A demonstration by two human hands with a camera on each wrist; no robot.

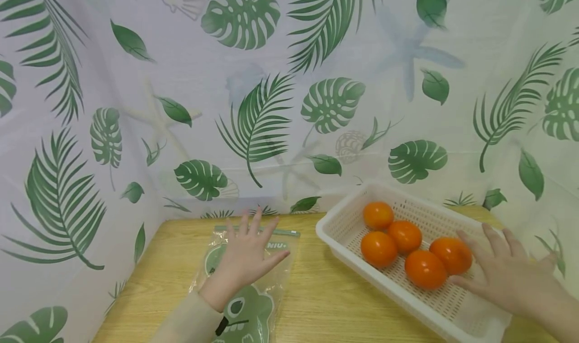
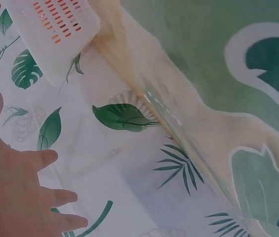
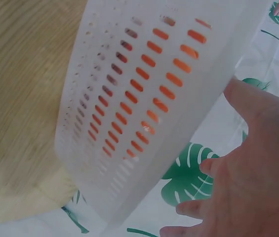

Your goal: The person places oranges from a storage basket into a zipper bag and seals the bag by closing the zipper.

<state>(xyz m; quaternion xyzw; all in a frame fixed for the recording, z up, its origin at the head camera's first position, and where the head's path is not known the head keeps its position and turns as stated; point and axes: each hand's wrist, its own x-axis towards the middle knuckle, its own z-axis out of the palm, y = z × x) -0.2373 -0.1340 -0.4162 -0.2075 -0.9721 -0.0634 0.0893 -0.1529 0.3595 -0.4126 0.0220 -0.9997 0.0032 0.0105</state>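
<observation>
My left hand point(image 1: 246, 255) hovers with spread fingers over a clear zip bag point(image 1: 244, 303) printed with a green cartoon figure, lying flat on the wooden table point(image 1: 316, 293). In the left wrist view the left hand point(image 2: 16, 192) shows open, with the bag point(image 2: 218, 133) beside it. My right hand point(image 1: 502, 272) is open above the near right end of a white slotted basket point(image 1: 344, 222), close to the nearest orange fruit point(image 1: 450, 255). Several orange fruits point(image 1: 379, 248) lie in the basket. The right wrist view shows the basket wall point(image 3: 144, 98) and my right hand point(image 3: 248, 182) empty.
A white cloth with green leaf print point(image 1: 271, 107) hangs behind the table and on both sides. Bare wood point(image 1: 312, 272) lies between the bag and the basket.
</observation>
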